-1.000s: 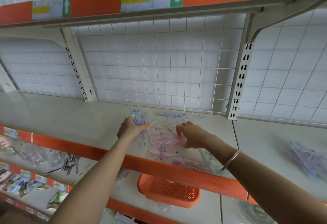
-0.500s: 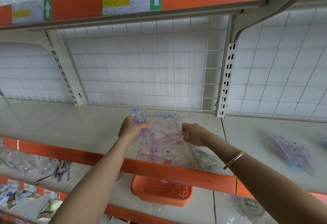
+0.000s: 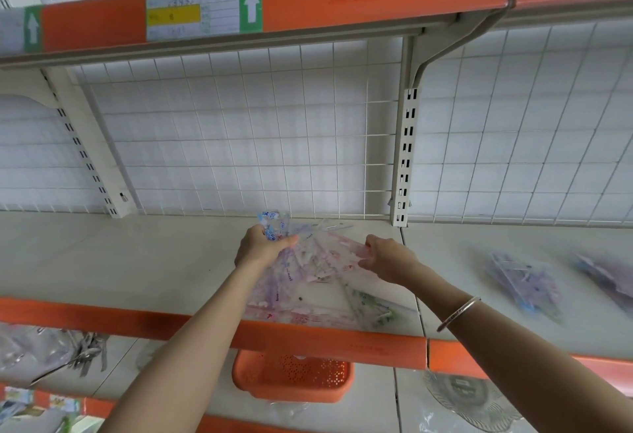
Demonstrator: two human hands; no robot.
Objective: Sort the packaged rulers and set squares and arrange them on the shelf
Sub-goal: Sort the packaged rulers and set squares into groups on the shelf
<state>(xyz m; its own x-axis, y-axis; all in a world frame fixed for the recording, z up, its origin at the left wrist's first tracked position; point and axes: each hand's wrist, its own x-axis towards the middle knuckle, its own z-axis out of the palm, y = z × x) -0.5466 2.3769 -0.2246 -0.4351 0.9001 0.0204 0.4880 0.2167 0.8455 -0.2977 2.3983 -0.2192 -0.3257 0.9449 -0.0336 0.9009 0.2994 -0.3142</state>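
Observation:
A loose pile of clear packaged rulers and set squares [image 3: 308,282] with pink, purple and green print lies on the cream shelf [image 3: 120,261], reaching its orange front edge. My left hand [image 3: 262,246] is closed on a blue-printed packet [image 3: 272,225] at the pile's far left. My right hand [image 3: 387,256] grips the upper right edge of a pink-printed packet [image 3: 342,247] that is lifted off the pile. A green-printed set square packet [image 3: 373,306] lies at the pile's right front.
Two more blurred stacks of purple packets [image 3: 524,282] lie on the shelf section to the right. A wire grid backs the shelf, with a slotted upright [image 3: 406,158]. Below sit an orange perforated basket [image 3: 294,378], metal items at left and a clear plate at right.
My right hand has gripped the pink packets and raised them off the pile. My left hand still holds the blue packet. The camera view has shifted to the right and tilted up.

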